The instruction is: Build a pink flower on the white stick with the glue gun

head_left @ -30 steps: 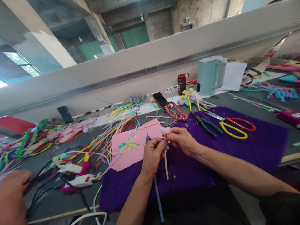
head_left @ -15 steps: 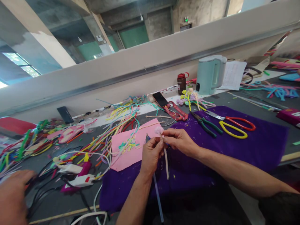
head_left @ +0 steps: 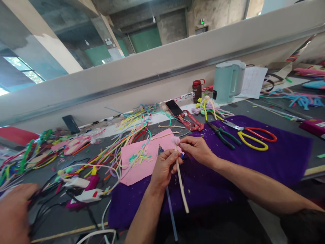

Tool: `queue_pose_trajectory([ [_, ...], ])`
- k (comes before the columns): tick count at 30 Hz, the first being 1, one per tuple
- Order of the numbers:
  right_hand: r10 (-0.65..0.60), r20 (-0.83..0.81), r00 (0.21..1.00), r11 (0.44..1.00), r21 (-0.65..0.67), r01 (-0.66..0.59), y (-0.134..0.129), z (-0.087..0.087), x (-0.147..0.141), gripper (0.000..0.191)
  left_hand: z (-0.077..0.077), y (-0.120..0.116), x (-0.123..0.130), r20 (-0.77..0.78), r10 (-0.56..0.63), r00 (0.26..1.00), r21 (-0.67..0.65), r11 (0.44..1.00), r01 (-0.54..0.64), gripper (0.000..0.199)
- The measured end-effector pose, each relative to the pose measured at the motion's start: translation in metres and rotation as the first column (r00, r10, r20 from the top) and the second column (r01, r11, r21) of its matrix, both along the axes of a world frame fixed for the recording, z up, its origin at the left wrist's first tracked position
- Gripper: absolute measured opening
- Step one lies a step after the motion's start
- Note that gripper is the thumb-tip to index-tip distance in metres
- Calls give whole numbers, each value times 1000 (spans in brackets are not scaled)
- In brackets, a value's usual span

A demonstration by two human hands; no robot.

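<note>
My left hand [head_left: 164, 167] is closed in a pinch around the beige pipe-cleaner stem [head_left: 182, 188] of a small flower. At its top sits a pale lilac fuzzy head [head_left: 175, 140]; the stem's lower end hangs free, slanting down. Thumb and fingers of my right hand [head_left: 199, 150] are pinched together at the right side of the head. Behind my left hand, mostly hidden, is what looks like a glue gun [head_left: 159, 148], with a translucent glue stick [head_left: 172, 217] running out below. Under both hands lies a purple cloth [head_left: 213, 179].
Left of my hands, pink paper [head_left: 129, 154] carries small clippings. Scissors [head_left: 254, 142] and green-handled pliers [head_left: 223, 135] lie at right. Behind stand a kettle [head_left: 224, 81] and a bottle [head_left: 196, 91]. Loose pipe cleaners, plugs and cables crowd the left, where another person's hand [head_left: 17, 210] shows.
The flower has shifted slightly right, and more of its stem now extends below my left hand. My right fingers have moved to the side of the head.
</note>
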State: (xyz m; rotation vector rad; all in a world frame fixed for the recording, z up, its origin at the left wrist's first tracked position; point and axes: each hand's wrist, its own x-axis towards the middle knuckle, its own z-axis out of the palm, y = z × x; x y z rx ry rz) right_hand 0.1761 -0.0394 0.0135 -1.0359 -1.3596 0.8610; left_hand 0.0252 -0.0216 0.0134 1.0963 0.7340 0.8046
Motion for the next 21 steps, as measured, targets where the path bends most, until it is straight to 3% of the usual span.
queue_pose_trajectory([
  [3, -25, -13, 1000, 999, -35, 24, 4, 0, 4, 22, 1, 1, -1, 38, -11, 999, -23, 1000, 12, 18],
  [9, -44, -194, 980, 998, -49, 35, 7, 3, 12, 24, 0, 4, -3, 102, -5, 995, -130, 991, 18, 20],
  [15, 56, -123, 991, 997, -53, -63, 5, -2, 5, 40, -1, 3, -3, 105, -9, 994, -138, 990, 24, 20],
  [21, 136, -147, 980, 983, -101, -151, 6, -4, 1, 21, -1, 3, -3, 80, 4, 997, -99, 995, 4, 22],
])
